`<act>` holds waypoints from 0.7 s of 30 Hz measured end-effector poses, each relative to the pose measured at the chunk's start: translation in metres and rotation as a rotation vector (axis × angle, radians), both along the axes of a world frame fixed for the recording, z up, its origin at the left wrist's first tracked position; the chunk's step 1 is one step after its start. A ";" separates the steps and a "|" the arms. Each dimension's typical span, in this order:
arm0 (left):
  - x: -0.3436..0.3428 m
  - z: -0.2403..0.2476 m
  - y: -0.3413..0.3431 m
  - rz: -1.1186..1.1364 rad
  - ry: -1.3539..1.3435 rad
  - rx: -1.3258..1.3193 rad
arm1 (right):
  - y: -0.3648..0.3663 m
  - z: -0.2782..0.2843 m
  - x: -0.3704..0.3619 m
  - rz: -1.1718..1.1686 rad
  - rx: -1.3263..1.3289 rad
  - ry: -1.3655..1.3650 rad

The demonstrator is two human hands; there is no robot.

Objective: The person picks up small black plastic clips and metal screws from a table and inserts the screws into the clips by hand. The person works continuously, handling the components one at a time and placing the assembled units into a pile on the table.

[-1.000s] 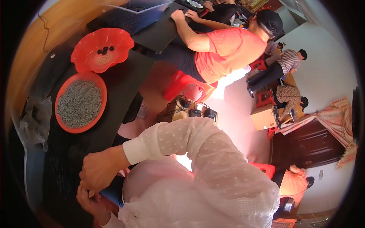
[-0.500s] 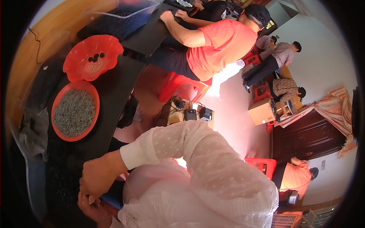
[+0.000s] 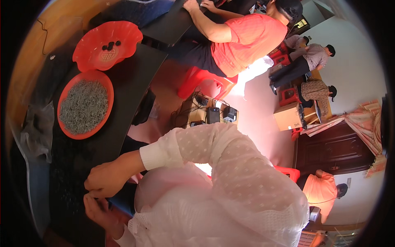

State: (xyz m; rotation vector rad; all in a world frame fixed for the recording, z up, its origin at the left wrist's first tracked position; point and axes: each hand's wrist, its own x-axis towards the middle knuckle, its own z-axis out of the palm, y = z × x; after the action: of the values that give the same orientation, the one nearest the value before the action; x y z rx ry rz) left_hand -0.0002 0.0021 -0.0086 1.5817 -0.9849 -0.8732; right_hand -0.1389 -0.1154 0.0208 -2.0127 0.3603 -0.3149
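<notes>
My right hand is closed, with its fingers bent inward over the near part of the dark table. Just below it in the picture, my left hand curls up so that the fingertips of both hands meet. Whatever they pinch is hidden or too small to make out. Beyond them on the table, an orange-red oval plate is heaped with many small grey metal pieces, like screws or pins. Next to it stands a red scalloped bowl holding several small black parts.
Crumpled clear plastic lies along the table's far side. A person in a red shirt sits on a red stool at the adjoining table. A carton with black devices and cables stands on the floor beside me. Other people work farther back.
My view has shifted, so plate, bowl and room sit higher and slightly farther right in the picture. My hands stay together, with the fingers slightly rearranged.
</notes>
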 end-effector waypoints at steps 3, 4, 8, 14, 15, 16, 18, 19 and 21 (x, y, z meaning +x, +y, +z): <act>-0.004 -0.001 -0.002 0.149 0.252 0.023 | 0.002 -0.003 0.002 -0.051 0.031 -0.076; -0.009 0.002 -0.002 0.185 0.261 0.002 | 0.003 -0.002 0.003 -0.065 0.041 -0.068; -0.017 0.008 -0.004 0.155 0.280 -0.059 | 0.003 0.005 0.000 -0.170 0.138 -0.021; 0.003 -0.006 0.001 0.021 0.289 -0.110 | 0.002 0.001 0.008 -0.197 0.079 -0.003; 0.005 -0.006 0.001 0.021 0.327 -0.113 | 0.002 0.001 0.007 -0.176 0.063 0.008; 0.004 -0.005 0.000 0.071 0.325 -0.085 | 0.002 0.002 0.006 -0.156 0.047 0.019; -0.005 0.000 -0.005 0.171 0.328 -0.028 | 0.004 0.005 0.005 -0.130 0.018 0.058; -0.009 0.003 -0.006 0.186 0.335 -0.040 | 0.007 0.006 0.006 -0.122 0.005 0.083; -0.019 0.008 -0.007 0.207 0.354 -0.064 | 0.009 0.008 0.003 -0.120 -0.004 0.113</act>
State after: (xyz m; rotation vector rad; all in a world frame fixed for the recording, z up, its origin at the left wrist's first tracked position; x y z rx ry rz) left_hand -0.0188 -0.0051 -0.0005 1.3855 -0.5819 -0.9262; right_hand -0.1362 -0.1060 0.0287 -2.0222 0.5529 -0.2764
